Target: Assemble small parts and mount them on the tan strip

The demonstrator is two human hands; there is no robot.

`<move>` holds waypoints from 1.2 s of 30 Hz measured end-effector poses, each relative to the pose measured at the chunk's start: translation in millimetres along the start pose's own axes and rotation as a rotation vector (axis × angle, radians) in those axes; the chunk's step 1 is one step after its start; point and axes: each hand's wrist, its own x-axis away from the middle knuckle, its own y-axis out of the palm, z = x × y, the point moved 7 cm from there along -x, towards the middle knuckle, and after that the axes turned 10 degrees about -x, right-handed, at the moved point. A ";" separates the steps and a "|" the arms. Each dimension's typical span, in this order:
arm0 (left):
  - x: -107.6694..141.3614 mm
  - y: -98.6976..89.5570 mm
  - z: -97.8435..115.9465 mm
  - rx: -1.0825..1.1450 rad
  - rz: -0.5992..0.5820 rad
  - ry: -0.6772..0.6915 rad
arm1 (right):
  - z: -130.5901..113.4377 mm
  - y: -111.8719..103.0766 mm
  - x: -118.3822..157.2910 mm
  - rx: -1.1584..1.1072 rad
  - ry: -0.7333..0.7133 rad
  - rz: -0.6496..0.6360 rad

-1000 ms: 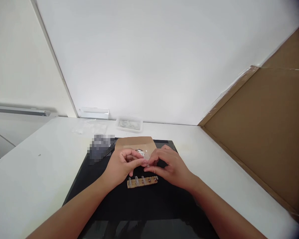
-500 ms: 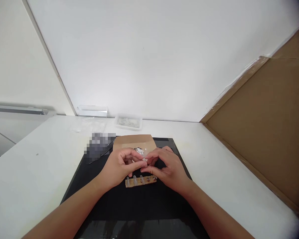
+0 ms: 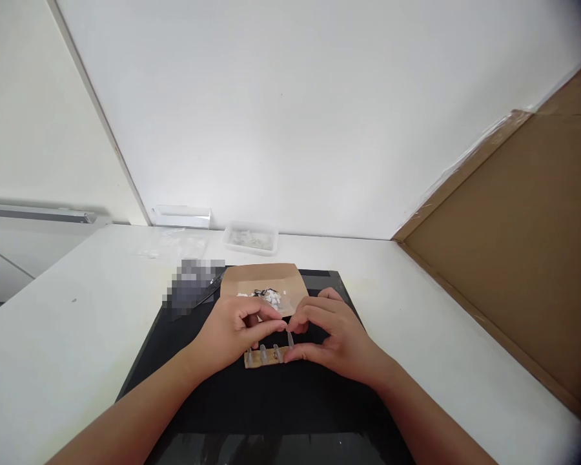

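Because both hands crowd together over the black mat (image 3: 271,407), I get only a partial view of the work. From here I see the right hand (image 3: 341,332) with its grip closed on a slim clear tube (image 3: 290,338), which sits between finger and thumb near the right end of a cardboard strip (image 3: 259,363). The fingers cover its upper tip, and I can't make out its lower end beside the thumb. The left hand (image 3: 230,327) brings thumb and fingertips together just beside the tube's top; I cannot tell whether that grip grasps anything.

The strip's right end is hidden by the right hand, while three clear tubes (image 3: 264,354) stand in a row along the part I can see. Beyond the hands, a brown tray (image 3: 261,272) carries white pieces (image 3: 272,297) and dark bits, its near side partly blocked by the left hand. A bag (image 3: 193,284) to its left is blurred into squares. Farther back on the worktop (image 3: 392,290), a clear box (image 3: 252,248) holds pale contents too indistinct for me to identify.
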 end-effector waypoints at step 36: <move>6.9 -7.4 10.1 -0.650 0.325 0.285 | 16.4 14.7 4.6 0.085 0.108 -0.203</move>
